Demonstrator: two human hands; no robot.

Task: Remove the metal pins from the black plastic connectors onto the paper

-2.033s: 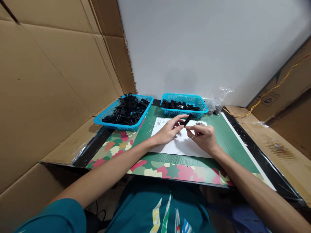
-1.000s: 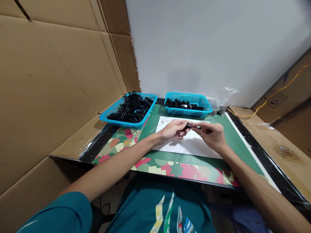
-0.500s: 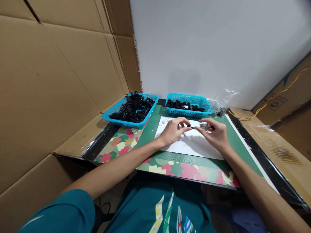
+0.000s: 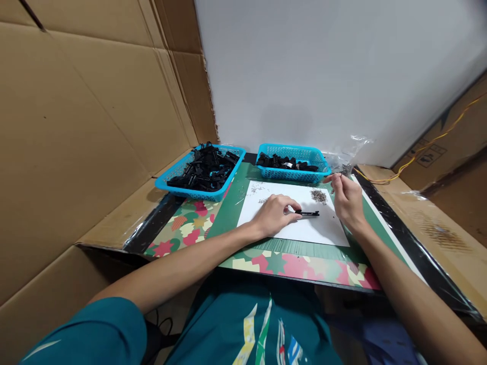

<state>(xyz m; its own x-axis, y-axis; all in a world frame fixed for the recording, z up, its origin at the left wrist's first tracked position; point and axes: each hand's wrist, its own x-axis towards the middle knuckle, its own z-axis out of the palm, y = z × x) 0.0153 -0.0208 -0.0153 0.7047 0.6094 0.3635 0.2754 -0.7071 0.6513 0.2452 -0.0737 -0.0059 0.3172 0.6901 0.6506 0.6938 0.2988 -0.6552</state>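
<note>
My left hand point(image 4: 277, 215) pinches one end of a slim black plastic part point(image 4: 310, 213), which points right over a white sheet point(image 4: 297, 233). Thumb and forefinger are closed on it. My right hand point(image 4: 347, 197) is lifted beyond the sheet's right edge, thumb and fingertips pressed together. Whatever is between those fingertips is too small to make out. Below and left of the right hand, a pile of small metal pieces point(image 4: 318, 196) lies on the sheet. More tiny metal pieces point(image 4: 257, 188) are scattered at its far left corner.
A blue basket point(image 4: 190, 193) heaped with black plastic parts stands at the back left. Another blue basket point(image 4: 292, 175) with black pieces is behind the sheet. Beside it lies a clear plastic bag point(image 4: 344, 161). Cardboard walls point(image 4: 95, 126) the left side; a yellow wire point(image 4: 413, 161) runs at right.
My right hand has left the black part and moved right and up. My left hand has kept the part, now lower and lying sideways. The metal pile is uncovered.
</note>
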